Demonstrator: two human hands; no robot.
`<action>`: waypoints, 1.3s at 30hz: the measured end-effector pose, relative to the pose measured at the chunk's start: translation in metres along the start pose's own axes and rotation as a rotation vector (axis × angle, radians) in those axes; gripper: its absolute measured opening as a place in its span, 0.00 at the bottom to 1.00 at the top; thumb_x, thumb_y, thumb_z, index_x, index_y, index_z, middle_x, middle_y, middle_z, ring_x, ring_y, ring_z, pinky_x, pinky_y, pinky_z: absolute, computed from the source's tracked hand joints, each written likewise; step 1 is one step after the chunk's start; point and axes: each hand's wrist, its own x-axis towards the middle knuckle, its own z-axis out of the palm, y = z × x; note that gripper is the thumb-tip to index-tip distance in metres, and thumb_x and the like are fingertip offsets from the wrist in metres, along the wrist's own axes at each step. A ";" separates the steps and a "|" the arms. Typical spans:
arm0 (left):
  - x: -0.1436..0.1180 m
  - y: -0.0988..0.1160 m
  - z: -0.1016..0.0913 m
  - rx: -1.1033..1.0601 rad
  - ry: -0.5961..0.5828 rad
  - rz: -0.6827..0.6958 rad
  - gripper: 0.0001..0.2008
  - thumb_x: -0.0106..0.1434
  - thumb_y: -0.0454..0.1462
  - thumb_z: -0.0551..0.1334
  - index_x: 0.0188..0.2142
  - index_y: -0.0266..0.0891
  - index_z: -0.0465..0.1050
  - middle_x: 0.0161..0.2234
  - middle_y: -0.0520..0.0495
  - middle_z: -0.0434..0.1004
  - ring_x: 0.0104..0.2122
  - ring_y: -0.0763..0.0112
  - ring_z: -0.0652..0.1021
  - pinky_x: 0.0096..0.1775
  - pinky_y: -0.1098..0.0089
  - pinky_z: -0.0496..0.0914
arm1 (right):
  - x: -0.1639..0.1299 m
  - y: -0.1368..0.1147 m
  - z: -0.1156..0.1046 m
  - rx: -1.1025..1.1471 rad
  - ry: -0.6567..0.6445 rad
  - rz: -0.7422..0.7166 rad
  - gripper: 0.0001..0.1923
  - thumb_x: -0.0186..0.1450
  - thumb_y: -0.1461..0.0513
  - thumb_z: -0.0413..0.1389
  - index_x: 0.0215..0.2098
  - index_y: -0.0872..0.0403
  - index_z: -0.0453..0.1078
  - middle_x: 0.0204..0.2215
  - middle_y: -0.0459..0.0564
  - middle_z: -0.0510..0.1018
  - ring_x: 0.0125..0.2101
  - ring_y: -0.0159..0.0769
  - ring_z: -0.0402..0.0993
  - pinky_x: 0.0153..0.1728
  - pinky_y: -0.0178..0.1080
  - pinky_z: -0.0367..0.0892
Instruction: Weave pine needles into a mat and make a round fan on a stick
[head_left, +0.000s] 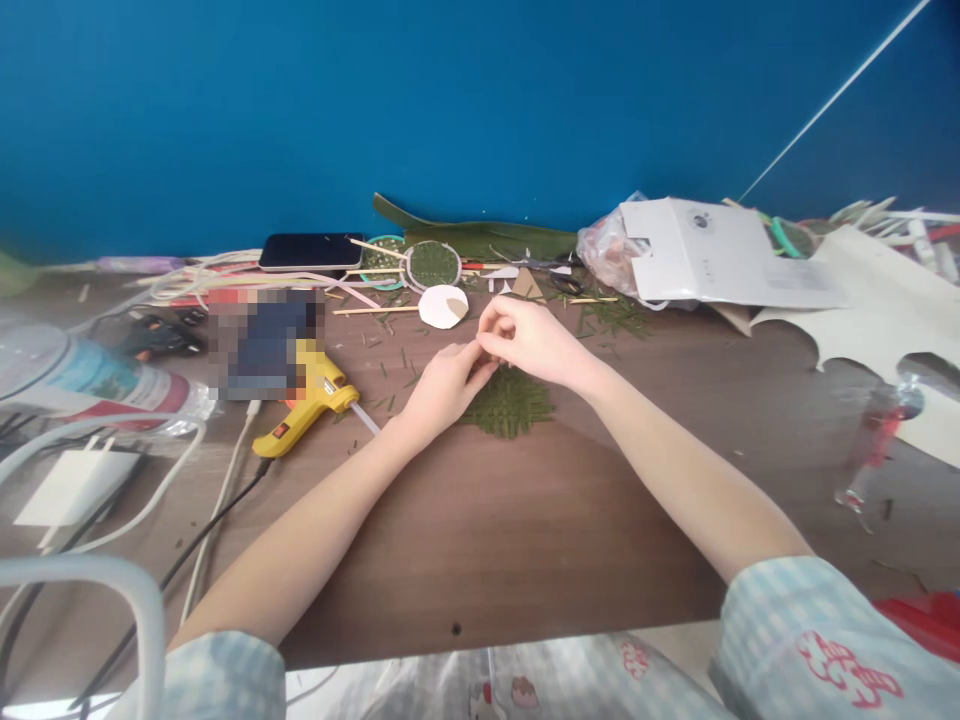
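Note:
My left hand (448,380) and my right hand (529,338) meet over the middle of the table, fingertips touching. Both are closed in a pinch; anything between the fingers is too small or hidden to name. Just below them lies a loose pile of short green leaf clippings (514,408), partly covered by the hands. Beyond my left hand is a white paper disc (443,307) with a brownish patch on its right side, beside a thin wooden stick (375,310). Behind it lies a round piece covered in green bits (433,266), with a pale rim and a stick.
A yellow glue gun (307,400) lies left of my forearm, its black cord running toward me. Further left are a plastic bottle (112,375) and white charger (75,487). Along the wall are a phone (311,252), scissors (566,281), a white box (712,250) and cut cardboard (862,290).

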 end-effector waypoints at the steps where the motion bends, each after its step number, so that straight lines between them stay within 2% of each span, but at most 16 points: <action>1: 0.000 0.000 0.000 0.000 0.012 -0.003 0.03 0.62 0.33 0.54 0.34 0.37 0.66 0.31 0.47 0.74 0.31 0.68 0.73 0.36 0.70 0.66 | 0.000 -0.001 0.000 0.011 -0.018 -0.006 0.03 0.59 0.62 0.51 0.29 0.53 0.62 0.22 0.43 0.73 0.22 0.29 0.66 0.26 0.34 0.58; 4: 0.000 0.000 0.001 0.009 0.024 -0.029 0.04 0.62 0.31 0.54 0.32 0.37 0.67 0.30 0.47 0.73 0.31 0.68 0.72 0.35 0.70 0.66 | 0.001 -0.001 -0.004 0.099 -0.089 -0.007 0.07 0.62 0.58 0.50 0.30 0.53 0.62 0.24 0.45 0.73 0.24 0.31 0.68 0.27 0.35 0.60; 7: 0.000 0.001 0.000 0.018 0.013 -0.052 0.05 0.62 0.32 0.53 0.31 0.37 0.66 0.28 0.48 0.72 0.30 0.68 0.72 0.34 0.70 0.65 | 0.002 0.005 -0.009 0.096 -0.095 -0.002 0.08 0.64 0.59 0.46 0.30 0.54 0.62 0.25 0.46 0.73 0.26 0.32 0.69 0.29 0.35 0.61; 9: 0.000 0.002 -0.001 0.010 0.009 -0.060 0.05 0.62 0.33 0.53 0.31 0.37 0.66 0.27 0.48 0.72 0.30 0.68 0.72 0.35 0.70 0.65 | 0.003 0.013 -0.011 -0.071 -0.067 -0.023 0.04 0.61 0.63 0.48 0.29 0.54 0.64 0.27 0.46 0.72 0.28 0.32 0.68 0.31 0.36 0.61; 12: 0.000 0.002 -0.002 -0.010 0.006 -0.072 0.06 0.62 0.33 0.52 0.31 0.38 0.67 0.28 0.49 0.71 0.31 0.68 0.72 0.36 0.70 0.65 | 0.002 0.023 -0.012 -0.332 -0.132 -0.044 0.04 0.55 0.67 0.52 0.30 0.55 0.67 0.32 0.49 0.69 0.34 0.36 0.66 0.36 0.38 0.60; 16: 0.000 0.002 -0.001 -0.025 0.004 -0.081 0.07 0.62 0.33 0.52 0.32 0.38 0.67 0.28 0.49 0.71 0.31 0.68 0.72 0.37 0.71 0.65 | 0.001 0.029 -0.008 -0.455 -0.230 -0.024 0.09 0.54 0.66 0.55 0.35 0.54 0.67 0.35 0.51 0.67 0.40 0.41 0.62 0.39 0.40 0.60; 20: 0.000 0.002 -0.001 -0.025 0.000 -0.091 0.07 0.63 0.33 0.52 0.32 0.38 0.67 0.28 0.49 0.71 0.32 0.69 0.72 0.37 0.71 0.65 | 0.000 0.029 -0.006 -0.447 -0.261 -0.009 0.12 0.53 0.67 0.54 0.36 0.54 0.65 0.36 0.51 0.67 0.41 0.42 0.62 0.40 0.41 0.60; 28: -0.001 0.002 -0.002 -0.039 -0.010 -0.099 0.08 0.63 0.33 0.51 0.33 0.38 0.68 0.29 0.49 0.72 0.32 0.69 0.72 0.37 0.70 0.66 | 0.000 0.028 -0.004 -0.434 -0.252 -0.005 0.11 0.52 0.68 0.54 0.34 0.53 0.65 0.36 0.51 0.67 0.43 0.45 0.61 0.41 0.44 0.60; 39: 0.000 0.003 -0.003 -0.058 -0.011 -0.089 0.08 0.63 0.34 0.51 0.32 0.38 0.68 0.30 0.49 0.72 0.33 0.69 0.72 0.38 0.70 0.66 | 0.003 0.033 -0.002 -0.372 -0.179 -0.020 0.03 0.57 0.65 0.54 0.31 0.55 0.68 0.34 0.50 0.67 0.40 0.41 0.61 0.40 0.41 0.59</action>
